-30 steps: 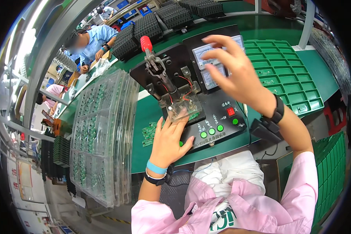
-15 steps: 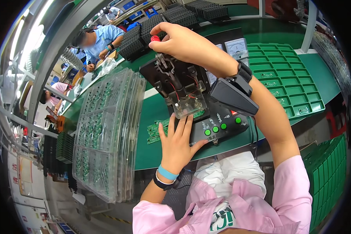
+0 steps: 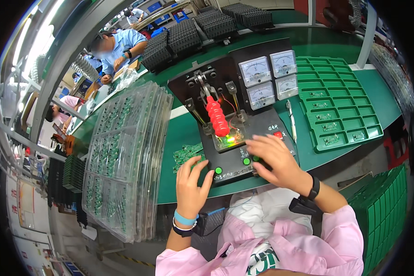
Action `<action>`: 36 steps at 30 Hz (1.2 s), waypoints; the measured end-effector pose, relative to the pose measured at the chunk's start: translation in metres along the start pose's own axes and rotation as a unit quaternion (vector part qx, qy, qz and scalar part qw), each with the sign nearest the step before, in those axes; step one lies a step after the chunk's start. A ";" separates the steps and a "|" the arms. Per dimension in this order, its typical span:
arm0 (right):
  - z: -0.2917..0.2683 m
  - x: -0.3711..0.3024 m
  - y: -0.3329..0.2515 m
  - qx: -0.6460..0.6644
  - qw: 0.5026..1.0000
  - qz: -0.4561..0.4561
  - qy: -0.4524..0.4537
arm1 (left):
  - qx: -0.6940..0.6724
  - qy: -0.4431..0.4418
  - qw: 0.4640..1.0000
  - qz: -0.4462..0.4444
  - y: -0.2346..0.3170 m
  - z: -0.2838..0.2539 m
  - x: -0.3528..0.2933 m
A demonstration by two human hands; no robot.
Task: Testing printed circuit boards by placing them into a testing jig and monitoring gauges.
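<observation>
A black test fixture [image 3: 238, 161] stands on the green bench in front of me, its red-handled toggle clamp [image 3: 217, 117] swung down. Under the clear pressing plate [image 3: 222, 146], green and orange lights glow on a circuit board. My right hand [image 3: 277, 161] hovers at the panel's right side, fingers apart and holding nothing, partly covering the green push buttons [image 3: 247, 161]. By the left front corner is my left hand [image 3: 192, 185], empty, with curved, spread fingers close to another green button [image 3: 218, 170]. Loose green circuit boards [image 3: 185, 155] lie just beyond it.
Stacked clear trays of circuit boards [image 3: 119, 156] stand at left. Several dial meters [image 3: 255, 72] rise behind the fixture. A white pen-like tool [image 3: 291, 122] lies before a green compartment tray [image 3: 340, 144] at right. Black racks [image 3: 184, 37] line the back; a co-worker [image 3: 124, 43] sits far left.
My right hand has let go of the red clamp handle and come down to the button panel. The clamp has swung down, lights have come on, and my left hand has drawn back from the plate.
</observation>
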State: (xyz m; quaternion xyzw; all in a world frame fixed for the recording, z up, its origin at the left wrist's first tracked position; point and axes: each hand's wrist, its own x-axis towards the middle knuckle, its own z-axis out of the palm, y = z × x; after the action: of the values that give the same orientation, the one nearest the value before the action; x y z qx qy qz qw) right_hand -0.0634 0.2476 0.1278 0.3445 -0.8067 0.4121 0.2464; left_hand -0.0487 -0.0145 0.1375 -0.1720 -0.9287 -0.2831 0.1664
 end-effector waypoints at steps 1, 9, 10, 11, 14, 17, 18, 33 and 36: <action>-0.001 -0.010 0.001 -0.092 0.995 -0.006 -0.036 | -0.036 0.007 0.999 -0.010 -0.004 0.003 0.002; 0.011 -0.038 -0.002 -0.215 0.968 -0.089 0.094 | -0.062 -0.019 0.997 0.031 -0.018 0.008 0.021; 0.015 -0.039 -0.002 -0.204 0.970 -0.106 0.082 | -0.066 -0.020 0.997 0.031 -0.020 0.005 0.023; 0.018 -0.042 -0.003 -0.208 0.969 -0.104 0.079 | -0.057 -0.032 0.997 0.040 -0.021 0.001 0.023; 0.026 -0.046 -0.004 -0.227 0.974 -0.013 -0.023 | -0.042 -0.064 0.995 0.064 -0.023 -0.003 0.029; 0.030 -0.047 -0.002 -0.227 0.974 -0.013 -0.001 | -0.026 -0.035 0.993 0.111 -0.020 -0.001 0.039; 0.030 -0.047 -0.001 -0.226 0.974 -0.017 0.008 | -0.024 -0.037 0.993 0.111 -0.019 0.000 0.043; -0.013 0.151 -0.004 -0.042 0.955 -0.280 0.087 | 0.029 -0.056 0.989 0.136 -0.019 -0.001 0.042; -0.015 0.229 -0.001 0.127 0.948 -0.195 0.217 | 0.025 -0.045 0.992 0.111 -0.020 -0.003 0.031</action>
State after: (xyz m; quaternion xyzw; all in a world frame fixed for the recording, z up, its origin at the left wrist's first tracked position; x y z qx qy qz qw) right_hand -0.2077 0.1788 0.2919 0.4258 -0.5914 0.5200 0.4456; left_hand -0.0834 -0.0245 0.1427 -0.2825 -0.9173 -0.2313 0.1591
